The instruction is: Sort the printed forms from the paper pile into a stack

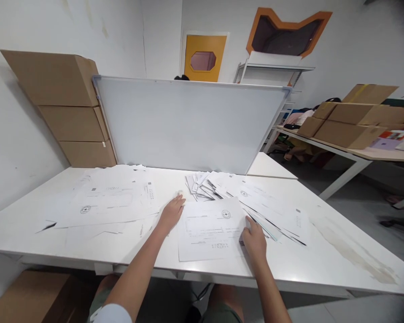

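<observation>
On the glossy white table (pixel 289 267), work looks partway: a broad white printed-paper spread (pixel 111 202) lies at nine o'clock, a white printed-sheet pile (pixel 281 206) at two, small white papers (pixel 204 185) heaped at twelve — one white rectangular sheet (pixel 205 229) central, seemingly unfinished. Left hand (pixel 171 213): fingers slightly spread, grip unclear. Right hand (pixel 255 240): index extended at the sheet's three-o'clock edge — hold hidden.

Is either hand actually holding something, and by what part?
The right hand is at the right edge of the printed sheet, left hand by its upper-left corner. Whether either grips anything cannot be told.
</observation>
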Available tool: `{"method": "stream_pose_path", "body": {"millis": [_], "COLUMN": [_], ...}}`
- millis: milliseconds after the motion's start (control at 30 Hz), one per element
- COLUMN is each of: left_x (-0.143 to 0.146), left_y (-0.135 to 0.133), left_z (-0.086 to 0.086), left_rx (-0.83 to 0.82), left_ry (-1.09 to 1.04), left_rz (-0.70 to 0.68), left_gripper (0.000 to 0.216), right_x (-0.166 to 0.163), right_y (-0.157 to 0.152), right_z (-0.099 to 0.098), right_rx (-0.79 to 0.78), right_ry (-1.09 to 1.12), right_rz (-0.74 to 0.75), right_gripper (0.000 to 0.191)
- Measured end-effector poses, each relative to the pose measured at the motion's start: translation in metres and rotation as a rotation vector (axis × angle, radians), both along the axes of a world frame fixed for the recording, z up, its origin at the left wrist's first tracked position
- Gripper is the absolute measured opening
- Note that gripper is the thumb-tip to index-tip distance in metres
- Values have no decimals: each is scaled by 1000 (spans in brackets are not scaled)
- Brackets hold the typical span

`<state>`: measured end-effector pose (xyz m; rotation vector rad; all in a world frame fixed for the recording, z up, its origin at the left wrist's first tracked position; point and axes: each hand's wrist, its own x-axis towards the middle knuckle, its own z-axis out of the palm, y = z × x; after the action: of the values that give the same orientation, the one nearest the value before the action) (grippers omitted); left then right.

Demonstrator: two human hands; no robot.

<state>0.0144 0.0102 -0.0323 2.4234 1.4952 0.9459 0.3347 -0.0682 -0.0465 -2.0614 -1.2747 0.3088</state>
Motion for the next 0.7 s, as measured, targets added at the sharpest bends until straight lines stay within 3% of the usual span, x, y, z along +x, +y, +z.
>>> {"method": "stream_pose_path", "body": {"millis": [367,700], "left_x": [0,8], "left_y": [12,11], "left_z": [-8,-5], "left_rx": [-3,-1], "left_ry": [103,126], "left_rz": [-17,17], "left_gripper": [47,48], "right_x": [2,2], "right_y": [0,3], "right_z": [2,2], "right_rx": [-4,-17], "right_ry": [4,-29], "right_rz": [0,-16], "right_gripper": [63,63]}}
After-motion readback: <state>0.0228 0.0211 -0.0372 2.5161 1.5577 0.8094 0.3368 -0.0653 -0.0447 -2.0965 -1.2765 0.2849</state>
